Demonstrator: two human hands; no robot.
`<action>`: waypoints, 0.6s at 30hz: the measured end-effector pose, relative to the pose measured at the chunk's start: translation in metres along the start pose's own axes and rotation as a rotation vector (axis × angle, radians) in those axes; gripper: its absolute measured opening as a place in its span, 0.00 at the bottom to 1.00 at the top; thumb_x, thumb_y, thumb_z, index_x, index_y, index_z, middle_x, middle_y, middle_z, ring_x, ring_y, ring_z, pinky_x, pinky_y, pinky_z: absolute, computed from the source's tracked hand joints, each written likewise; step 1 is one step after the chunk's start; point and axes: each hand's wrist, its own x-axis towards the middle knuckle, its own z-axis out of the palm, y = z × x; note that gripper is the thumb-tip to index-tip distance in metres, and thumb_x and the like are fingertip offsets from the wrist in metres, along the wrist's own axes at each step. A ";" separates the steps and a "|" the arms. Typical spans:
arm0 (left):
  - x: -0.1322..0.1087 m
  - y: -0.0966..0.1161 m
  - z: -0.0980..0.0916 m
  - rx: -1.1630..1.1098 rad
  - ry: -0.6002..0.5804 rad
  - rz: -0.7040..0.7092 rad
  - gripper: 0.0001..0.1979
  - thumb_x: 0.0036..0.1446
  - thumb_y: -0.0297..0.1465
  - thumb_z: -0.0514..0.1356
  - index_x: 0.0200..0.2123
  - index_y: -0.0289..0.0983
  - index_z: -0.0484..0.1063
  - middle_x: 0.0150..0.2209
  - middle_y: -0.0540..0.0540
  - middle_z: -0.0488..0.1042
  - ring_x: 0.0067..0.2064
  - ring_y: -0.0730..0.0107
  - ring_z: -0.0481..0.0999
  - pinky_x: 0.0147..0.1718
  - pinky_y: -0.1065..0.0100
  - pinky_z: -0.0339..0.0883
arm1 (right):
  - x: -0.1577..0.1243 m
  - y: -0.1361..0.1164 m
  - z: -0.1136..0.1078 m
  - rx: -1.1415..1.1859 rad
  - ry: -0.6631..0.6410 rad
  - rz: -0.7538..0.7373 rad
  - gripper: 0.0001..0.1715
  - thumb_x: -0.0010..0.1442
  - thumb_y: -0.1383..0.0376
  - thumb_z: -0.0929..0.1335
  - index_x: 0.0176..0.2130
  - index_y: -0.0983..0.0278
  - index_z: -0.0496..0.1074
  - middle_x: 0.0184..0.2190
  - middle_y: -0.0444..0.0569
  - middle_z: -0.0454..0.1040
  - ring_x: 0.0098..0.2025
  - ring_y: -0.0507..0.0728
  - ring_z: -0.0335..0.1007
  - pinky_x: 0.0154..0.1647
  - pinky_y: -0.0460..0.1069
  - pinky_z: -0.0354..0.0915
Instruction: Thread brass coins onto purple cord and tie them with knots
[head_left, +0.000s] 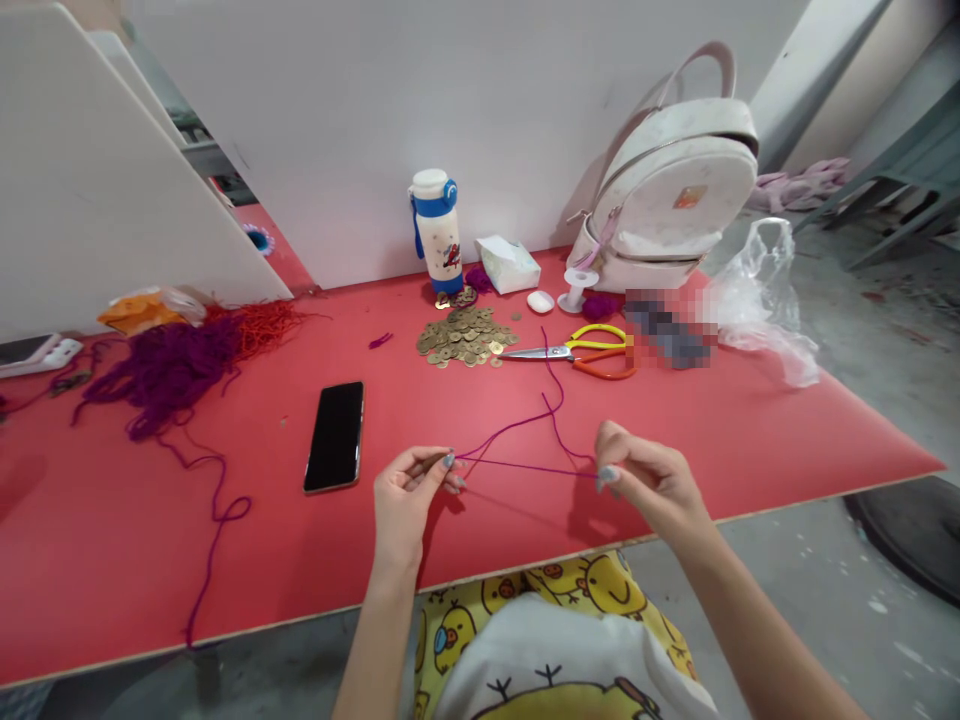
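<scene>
A purple cord (517, 465) runs taut between my two hands, above the red tabletop. My left hand (412, 490) pinches it between thumb and fingertips; whether something else is hidden in those fingers I cannot tell. At the other end my right hand (652, 475) is closed on the cord with thumb and forefinger. Loose strands of the same cord curve up and away from both hands, toward the scissors (551, 353) with yellow and orange handles. A heap of brass-coloured coins with holes (465, 335) lies beyond the hands.
Left of my hands lies a black phone (334, 437). A tangle of purple cord (169, 375) spreads at the left, one strand trailing over the table edge. At the back stand a bottle (439, 235), a tissue pack (510, 265), a spool (577, 290) and a white backpack (667, 200).
</scene>
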 end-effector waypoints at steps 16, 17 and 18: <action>-0.011 0.018 0.013 -0.199 0.019 -0.054 0.11 0.35 0.28 0.74 0.23 0.35 0.76 0.20 0.51 0.76 0.19 0.77 0.71 0.19 0.76 0.68 | 0.011 -0.004 0.012 -0.600 -0.585 0.239 0.12 0.65 0.61 0.67 0.32 0.61 0.77 0.33 0.47 0.77 0.35 0.55 0.73 0.35 0.47 0.64; -0.012 0.019 0.013 -0.156 -0.004 -0.037 0.10 0.36 0.27 0.74 0.23 0.35 0.76 0.19 0.51 0.75 0.19 0.76 0.72 0.19 0.76 0.69 | 0.015 -0.006 0.018 -0.601 -0.508 0.203 0.11 0.65 0.60 0.66 0.37 0.60 0.78 0.36 0.48 0.78 0.38 0.56 0.74 0.37 0.48 0.66; -0.014 0.019 0.014 -0.105 -0.033 -0.021 0.09 0.38 0.27 0.73 0.23 0.35 0.76 0.19 0.50 0.75 0.19 0.76 0.72 0.20 0.75 0.69 | 0.019 -0.008 0.024 -0.593 -0.414 0.153 0.11 0.66 0.60 0.66 0.43 0.59 0.77 0.41 0.50 0.77 0.42 0.57 0.73 0.42 0.50 0.68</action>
